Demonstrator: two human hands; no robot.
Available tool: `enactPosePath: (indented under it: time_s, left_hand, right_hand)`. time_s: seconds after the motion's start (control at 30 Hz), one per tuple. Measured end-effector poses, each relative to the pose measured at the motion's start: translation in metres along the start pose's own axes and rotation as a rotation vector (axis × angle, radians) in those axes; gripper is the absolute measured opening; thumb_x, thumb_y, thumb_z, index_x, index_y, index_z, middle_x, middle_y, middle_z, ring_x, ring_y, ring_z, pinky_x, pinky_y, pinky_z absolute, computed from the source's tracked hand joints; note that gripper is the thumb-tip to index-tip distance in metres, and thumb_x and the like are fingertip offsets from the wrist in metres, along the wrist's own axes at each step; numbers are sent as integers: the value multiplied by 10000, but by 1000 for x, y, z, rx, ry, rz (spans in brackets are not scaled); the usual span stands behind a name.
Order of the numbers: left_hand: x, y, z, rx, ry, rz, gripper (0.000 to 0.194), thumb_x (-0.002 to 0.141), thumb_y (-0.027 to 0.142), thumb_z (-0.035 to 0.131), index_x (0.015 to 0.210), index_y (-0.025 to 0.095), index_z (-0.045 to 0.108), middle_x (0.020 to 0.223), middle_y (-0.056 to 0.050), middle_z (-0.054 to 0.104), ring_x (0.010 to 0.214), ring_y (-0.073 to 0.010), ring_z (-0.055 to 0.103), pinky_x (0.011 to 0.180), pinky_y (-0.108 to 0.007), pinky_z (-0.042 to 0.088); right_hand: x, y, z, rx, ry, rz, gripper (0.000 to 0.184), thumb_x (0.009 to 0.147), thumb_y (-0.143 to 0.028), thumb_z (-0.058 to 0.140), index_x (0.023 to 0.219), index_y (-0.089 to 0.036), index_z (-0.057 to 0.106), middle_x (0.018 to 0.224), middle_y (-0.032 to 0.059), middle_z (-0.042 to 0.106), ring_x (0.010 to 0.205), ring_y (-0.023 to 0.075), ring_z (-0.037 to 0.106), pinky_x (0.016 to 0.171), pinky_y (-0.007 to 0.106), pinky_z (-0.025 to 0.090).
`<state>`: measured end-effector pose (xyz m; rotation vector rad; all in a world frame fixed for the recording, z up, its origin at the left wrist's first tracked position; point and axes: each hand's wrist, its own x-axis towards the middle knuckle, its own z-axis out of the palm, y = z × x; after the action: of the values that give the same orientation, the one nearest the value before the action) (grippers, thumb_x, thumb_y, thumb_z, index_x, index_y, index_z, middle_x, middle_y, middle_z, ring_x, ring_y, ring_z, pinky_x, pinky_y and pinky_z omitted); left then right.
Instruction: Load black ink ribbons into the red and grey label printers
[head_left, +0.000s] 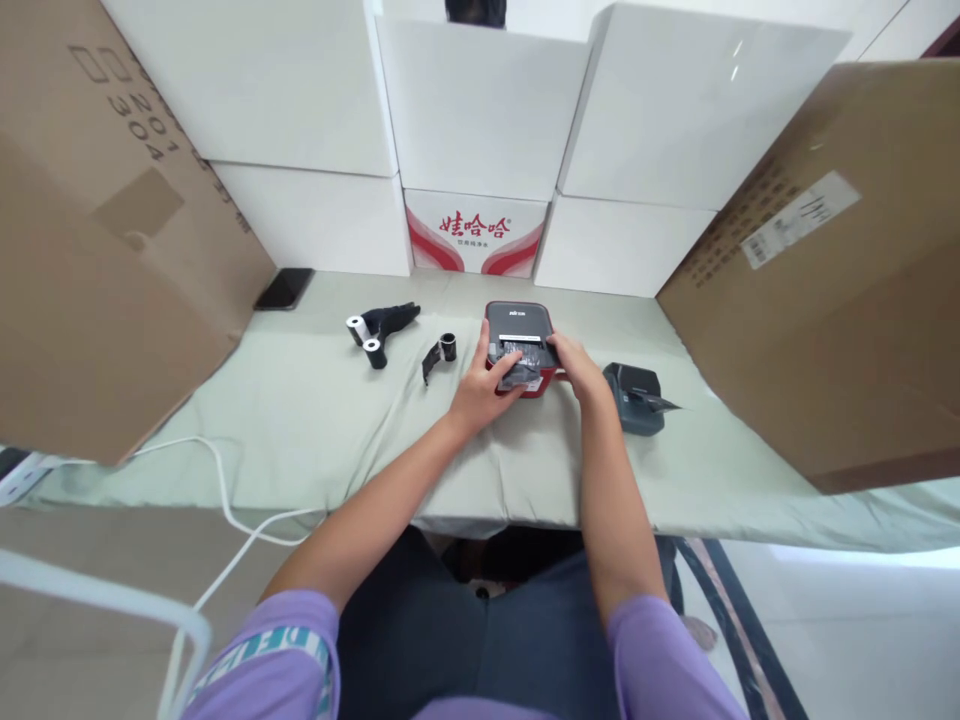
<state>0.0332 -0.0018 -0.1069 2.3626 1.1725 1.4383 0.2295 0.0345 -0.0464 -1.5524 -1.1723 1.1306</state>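
A small label printer (519, 318) with a dark top and red sides stands on the table in front of me. Dark, wrinkled film (519, 372) hangs over its front. My left hand (484, 382) grips the printer's left and front side, with fingers lying on the film. My right hand (576, 362) holds the right side, its thumb at the top edge and its other fingers partly hidden. To the left lies a small roll of black ribbon (448, 347) with a loose tail. A dark grey device (636, 398) with a dark strip sticking out stands right of my right hand.
Farther left, black film (397, 317) lies by a white-ended roll (358, 329) and a black roll (375, 353). A phone (285, 289) rests near the left carton (97, 250). Another carton (847, 300) flanks the right; white boxes (480, 110) wall the back. A white cable (221, 470) hangs front left.
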Motion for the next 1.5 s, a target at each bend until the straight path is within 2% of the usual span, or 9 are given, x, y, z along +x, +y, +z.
enactPosePath:
  time_s: [0.17, 0.37, 0.57, 0.83, 0.97, 1.13, 1.23, 1.37, 1.5]
  left_hand:
    - [5, -5, -2, -4, 1, 50, 405, 927, 401, 775, 1287, 230, 700, 1764, -146, 240, 1441, -338, 569, 1088, -437, 588]
    - [43, 11, 12, 12, 24, 80, 406, 957, 395, 739, 1332, 264, 655, 1774, -108, 217, 1572, -366, 398, 1164, -510, 535]
    - [99, 21, 73, -22, -46, 62, 431, 960, 324, 731, 1371, 244, 631, 1791, -121, 123, 1615, -398, 294, 1207, -608, 474]
    - [108, 22, 144, -72, -156, -14, 457, 903, 226, 778, 1348, 231, 675, 1776, -140, 185, 1585, -492, 304, 1091, -673, 557]
    - [101, 30, 143, -17, -186, -36, 509, 945, 234, 714, 1445, 243, 622, 1783, -150, 151, 1598, -486, 272, 1045, -642, 586]
    - [67, 47, 116, 68, -140, 93, 708, 947, 177, 639, 1618, 202, 413, 1784, -180, 141, 1653, -404, 153, 1246, -610, 367]
    - [38, 56, 101, 40, -253, 156, 676, 977, 238, 600, 1620, 170, 403, 1713, -202, 351, 1588, -344, 367, 1226, -521, 395]
    - [19, 65, 106, -46, -617, 203, 855, 961, 508, 669, 1666, 173, 318, 1664, -188, 448, 1500, -320, 507, 1170, -465, 449]
    - [23, 57, 110, -109, -639, 185, 920, 935, 530, 731, 1665, 151, 320, 1682, -211, 386, 1520, -308, 492, 1196, -438, 442]
  right_hand:
    - [-16, -17, 4, -133, 6, 20, 465, 883, -415, 531, 1310, -295, 672, 1024, 53, 735, 722, 211, 662, 615, 364, 615]
    - [-5, -55, -28, -164, 3, -60, 387, 931, -364, 548, 1290, -272, 657, 994, 67, 748, 743, 222, 667, 742, 485, 664]
    - [44, -69, -88, -156, 60, 12, 210, 924, -277, 559, 1096, -228, 669, 886, 59, 716, 695, 230, 672, 845, 680, 626]
    - [67, -29, -125, -117, 76, 92, 296, 884, -209, 550, 1148, -209, 684, 737, 20, 697, 580, 186, 640, 693, 475, 673]
    - [62, -22, -138, -95, 52, 149, 238, 941, -266, 532, 1114, -208, 686, 827, 53, 749, 621, 185, 674, 647, 354, 642]
    - [20, 15, -168, -13, 185, 108, 276, 986, -416, 538, 1129, -238, 693, 1257, 110, 774, 1046, 214, 757, 913, 337, 605]
    - [-19, 50, -177, 84, 256, 103, 321, 977, -434, 512, 1155, -252, 706, 1381, 105, 731, 1264, 222, 701, 1015, 339, 574]
    - [-57, 75, -161, 129, 323, 36, 413, 919, -532, 514, 1173, -291, 732, 1386, 62, 729, 1291, 279, 693, 961, 400, 627]
    - [-64, 68, -126, 176, 344, -8, 487, 875, -618, 557, 1196, -297, 733, 1254, 62, 778, 1202, 305, 730, 936, 449, 644]
